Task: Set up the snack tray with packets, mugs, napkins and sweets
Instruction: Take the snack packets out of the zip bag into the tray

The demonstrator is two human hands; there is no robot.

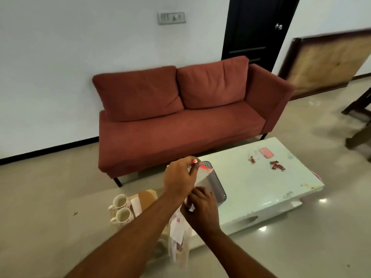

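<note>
My left hand (179,178) pinches the top of a clear packet with an orange-red edge (204,167), just in front of a grey perforated basket (217,184) on the white low table (261,187). Lower down, my right hand (201,210) grips the same packet, and the blurred plastic with paper inside (177,235) hangs below both hands. Two cream mugs (121,208) stand side by side on a wooden tray (146,197) to the left, next to a white folded napkin (136,205). Red-wrapped sweets (277,165) and a pink pack (266,153) lie on the table's far end.
A red two-seat sofa (180,121) stands against the wall behind the table. A dark door (259,27) and a framed board (325,61) leaning on the wall are at the right. Dark wooden furniture legs (359,125) reach in from the right edge.
</note>
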